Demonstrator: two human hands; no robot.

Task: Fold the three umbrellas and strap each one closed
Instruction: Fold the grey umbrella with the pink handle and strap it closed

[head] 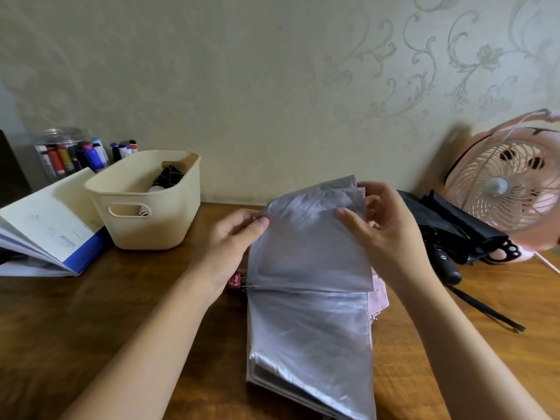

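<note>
Peeking from under silver umbrella: pink fabric.

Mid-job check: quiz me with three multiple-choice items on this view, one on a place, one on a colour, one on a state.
1. The cream basket stands: A left of the silver umbrella; B right of it; C on top of it.
2. The fan is: A blue; B pink; C green.
3. The silver umbrella is: A strapped closed; B untouched; C unstrapped, pinched by left hand and right hand.
1 A: it sits beyond the left hand. 2 B: grille and body are pink. 3 C: both thumbs press on loose, spread panels.
</note>
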